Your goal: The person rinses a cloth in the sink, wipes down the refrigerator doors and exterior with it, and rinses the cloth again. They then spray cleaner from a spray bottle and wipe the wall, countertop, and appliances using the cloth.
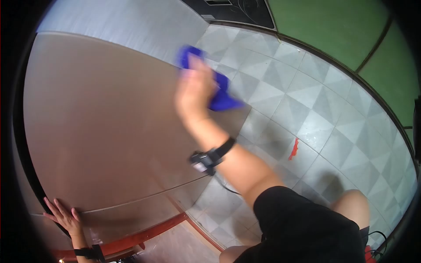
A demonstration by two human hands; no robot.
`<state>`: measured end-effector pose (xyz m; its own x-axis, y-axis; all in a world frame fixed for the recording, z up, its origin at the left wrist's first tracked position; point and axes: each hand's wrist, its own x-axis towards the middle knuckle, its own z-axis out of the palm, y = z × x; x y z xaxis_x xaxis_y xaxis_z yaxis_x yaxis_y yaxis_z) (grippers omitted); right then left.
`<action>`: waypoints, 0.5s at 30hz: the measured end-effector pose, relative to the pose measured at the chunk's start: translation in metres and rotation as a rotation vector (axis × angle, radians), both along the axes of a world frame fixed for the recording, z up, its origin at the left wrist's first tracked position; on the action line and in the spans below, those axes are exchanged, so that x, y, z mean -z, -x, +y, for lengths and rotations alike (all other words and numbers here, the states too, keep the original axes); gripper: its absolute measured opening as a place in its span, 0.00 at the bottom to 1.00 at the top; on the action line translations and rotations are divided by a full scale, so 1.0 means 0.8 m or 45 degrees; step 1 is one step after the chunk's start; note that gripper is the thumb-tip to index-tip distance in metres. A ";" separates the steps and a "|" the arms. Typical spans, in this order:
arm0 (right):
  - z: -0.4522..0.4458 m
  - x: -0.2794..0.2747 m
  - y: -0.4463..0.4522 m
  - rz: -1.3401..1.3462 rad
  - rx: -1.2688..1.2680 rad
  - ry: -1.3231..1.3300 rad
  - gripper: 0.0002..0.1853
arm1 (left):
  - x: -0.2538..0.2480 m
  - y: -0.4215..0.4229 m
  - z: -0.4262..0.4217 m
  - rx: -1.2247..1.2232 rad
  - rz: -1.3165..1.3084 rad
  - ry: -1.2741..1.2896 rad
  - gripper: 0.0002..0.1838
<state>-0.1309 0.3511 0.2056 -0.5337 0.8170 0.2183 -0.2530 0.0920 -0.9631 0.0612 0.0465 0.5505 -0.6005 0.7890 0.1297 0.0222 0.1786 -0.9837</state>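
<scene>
My right hand (193, 90) is closed on a purple-blue cloth (226, 94), both smeared by motion. The cloth is at the far edge of a large brownish metallic panel (101, 118), which looks like a refrigerator door; I cannot tell whether it touches the surface. At the lower left, my left hand (63, 217) rests with fingers spread on the panel's side, near a dark gap and a thin seam. It holds nothing. A black band with a small device (206, 161) circles my right wrist, and another dark band (90, 253) is on my left wrist.
Grey and white patterned tiles (307, 109) cover the floor, with a red strip (294, 149) lying on them. Green cabinet panels (329, 30) and a black appliance front (239, 11) stand along the far side. A reddish wooden frame (162, 229) is at the bottom.
</scene>
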 end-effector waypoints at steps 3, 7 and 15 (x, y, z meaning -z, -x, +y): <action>-0.023 -0.165 -0.032 0.456 -0.112 -0.069 0.24 | -0.004 -0.003 -0.016 -0.018 0.010 0.000 0.34; -0.062 -0.181 -0.029 0.997 -0.292 -0.213 0.19 | -0.006 -0.001 -0.031 -0.011 0.047 0.024 0.36; -0.052 0.254 -0.036 -0.198 -0.123 0.064 0.31 | -0.020 -0.003 -0.055 -0.046 0.090 0.144 0.37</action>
